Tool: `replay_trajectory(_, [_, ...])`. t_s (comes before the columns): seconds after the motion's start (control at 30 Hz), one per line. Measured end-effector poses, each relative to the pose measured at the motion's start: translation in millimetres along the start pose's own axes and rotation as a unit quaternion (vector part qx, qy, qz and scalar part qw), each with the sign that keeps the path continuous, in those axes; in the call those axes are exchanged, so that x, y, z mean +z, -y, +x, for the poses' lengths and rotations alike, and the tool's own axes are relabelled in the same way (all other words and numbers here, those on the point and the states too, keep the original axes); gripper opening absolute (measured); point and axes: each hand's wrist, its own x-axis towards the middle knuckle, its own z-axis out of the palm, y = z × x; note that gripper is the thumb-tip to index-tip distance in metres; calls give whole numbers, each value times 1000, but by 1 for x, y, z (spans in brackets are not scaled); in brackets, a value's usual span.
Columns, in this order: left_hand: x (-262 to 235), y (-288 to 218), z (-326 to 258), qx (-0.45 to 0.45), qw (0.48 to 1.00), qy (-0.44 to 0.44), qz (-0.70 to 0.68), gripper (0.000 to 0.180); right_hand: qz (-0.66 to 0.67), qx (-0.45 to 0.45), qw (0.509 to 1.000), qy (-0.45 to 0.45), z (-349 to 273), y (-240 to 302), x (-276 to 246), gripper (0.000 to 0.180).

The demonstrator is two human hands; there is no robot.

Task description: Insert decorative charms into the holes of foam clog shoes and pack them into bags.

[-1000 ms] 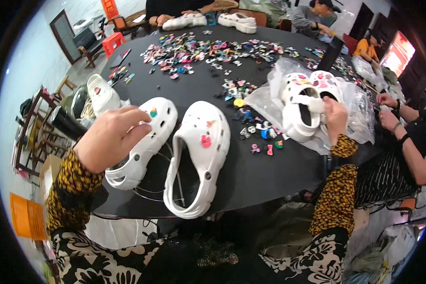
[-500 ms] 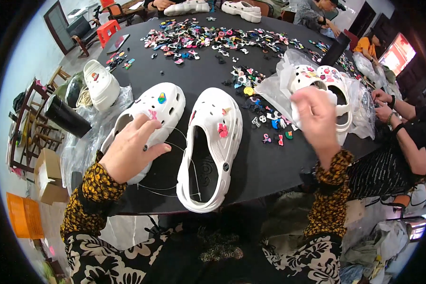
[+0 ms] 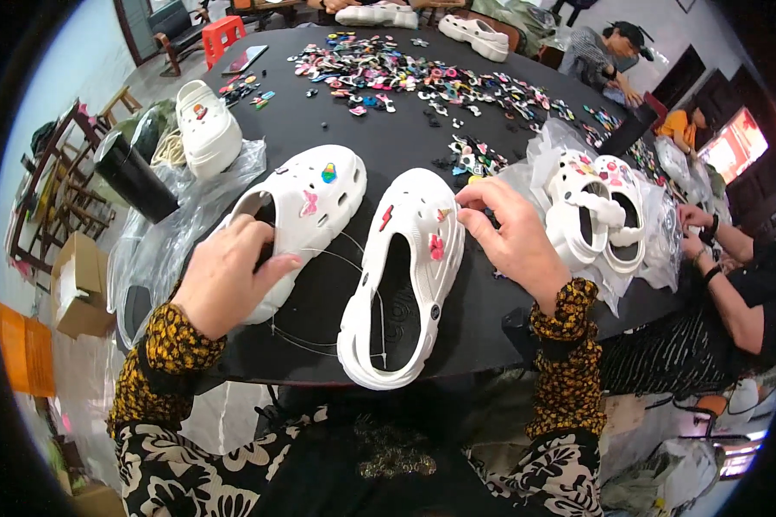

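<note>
Two white clogs lie side by side before me, toes pointing away. My left hand (image 3: 233,274) is closed on the left clog (image 3: 315,179), fingers at its foot opening and thumb along the inner side. That clog carries a pink bow charm (image 3: 309,203) and a colourful charm (image 3: 328,172). On the right clog (image 3: 421,196) sit a red lightning charm (image 3: 386,217), a pink charm (image 3: 437,248) and a small cone-shaped charm (image 3: 442,214). My right hand (image 3: 516,244) is beside its outer edge, thumb and forefinger curved and slightly apart; I see nothing between them. A thin clear cord loop (image 3: 309,346) trails between the clogs.
A heap of colourful charms (image 3: 405,73) covers the far table. Another white clog (image 3: 209,129) and a black cylinder (image 3: 136,177) stand at left. Decorated clogs (image 3: 578,215) rest on plastic at right. Co-workers' hands (image 3: 697,233) are beyond them.
My right hand has come left and down from above the decorated clogs to the right clog's outer edge. My left hand remains on the left clog. The view has shifted slightly.
</note>
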Motion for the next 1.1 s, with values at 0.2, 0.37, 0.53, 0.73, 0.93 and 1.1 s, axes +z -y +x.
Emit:
replay_trajectory(0.2, [3,-5,5,-14,999,53,2,38,5,-30,999,-21,12,11,3,18])
replay_trajectory(0.37, [8,6,-9,5,1000,18,9,36,-19,-90,994,-64,6,61,-22,17])
replay_trajectory(0.53, [17,10,-11,28,999,-15,9,36,42,-226,970,77,-5,105,-76,24])
replay_trajectory(0.73, [17,1,-11,0,999,-53,10,46,144,-248,955,76,-18,102,-71,20])
replay_trajectory(0.93, [14,-9,3,-50,989,8,-138,60,243,-282,927,38,-37,89,-72,16])
replay_trajectory(1.1, [18,-29,9,-19,985,15,-169,57,294,-311,904,5,-49,86,-79,14])
